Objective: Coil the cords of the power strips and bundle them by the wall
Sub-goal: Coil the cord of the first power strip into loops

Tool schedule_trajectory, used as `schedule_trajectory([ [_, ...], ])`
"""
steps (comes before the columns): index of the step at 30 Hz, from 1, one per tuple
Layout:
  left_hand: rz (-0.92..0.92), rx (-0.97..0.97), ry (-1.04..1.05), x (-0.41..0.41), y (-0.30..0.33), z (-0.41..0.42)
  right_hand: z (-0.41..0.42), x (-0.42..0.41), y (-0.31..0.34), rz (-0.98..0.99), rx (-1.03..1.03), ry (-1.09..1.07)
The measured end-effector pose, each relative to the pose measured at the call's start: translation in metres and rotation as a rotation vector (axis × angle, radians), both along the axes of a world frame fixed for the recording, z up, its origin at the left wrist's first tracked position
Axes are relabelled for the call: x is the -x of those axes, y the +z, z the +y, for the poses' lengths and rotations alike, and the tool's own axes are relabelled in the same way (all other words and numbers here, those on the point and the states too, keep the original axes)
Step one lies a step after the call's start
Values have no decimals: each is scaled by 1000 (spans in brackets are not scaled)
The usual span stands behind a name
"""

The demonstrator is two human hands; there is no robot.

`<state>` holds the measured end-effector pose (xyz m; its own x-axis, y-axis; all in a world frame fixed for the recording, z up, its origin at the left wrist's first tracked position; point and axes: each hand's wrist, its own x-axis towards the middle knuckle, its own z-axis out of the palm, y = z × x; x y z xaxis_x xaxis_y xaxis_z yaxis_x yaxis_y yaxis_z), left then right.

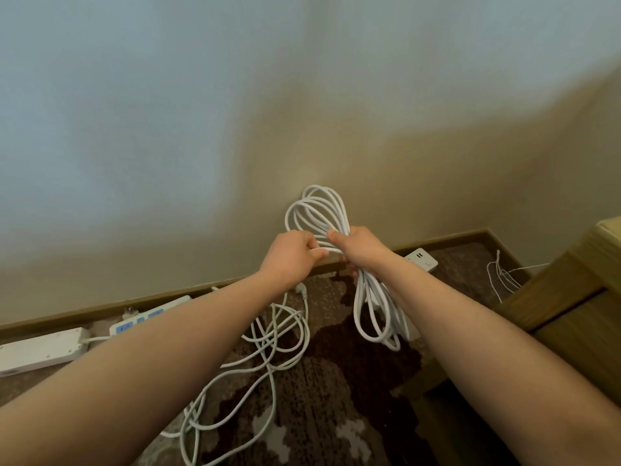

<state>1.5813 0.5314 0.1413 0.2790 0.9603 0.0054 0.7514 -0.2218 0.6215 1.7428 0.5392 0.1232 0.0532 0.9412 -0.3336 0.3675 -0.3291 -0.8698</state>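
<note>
My right hand [359, 245] grips the middle of a coiled white cord [317, 210], its loops standing above the fist and hanging below it toward the carpet. My left hand [292, 253] pinches a strand of that same cord just left of the coil. A white power strip [421, 258] lies by the baseboard behind my right wrist. Loose white cords [272, 344] lie tangled on the carpet under my arms. Two more power strips rest by the wall at left: a white one [40, 349] and one with blue sockets [148, 316].
A wooden cabinet [571, 307] stands at the right. Thin white wires [502, 274] lie in the corner beside it. The brown baseboard [100, 309] runs along the wall. The floor is patterned brown carpet [336, 398].
</note>
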Motion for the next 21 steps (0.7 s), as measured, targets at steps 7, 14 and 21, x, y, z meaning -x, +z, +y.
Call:
schedule_trajectory([
  [7,12,224,-132,65,-14,10,2,-8,10,10,-136,76],
  [14,-74,-70,71,77,9,22,-5,6,5,-123,-97,417],
  [21,-78,53,47,91,5,22,4,-13,23,-81,-214,77],
])
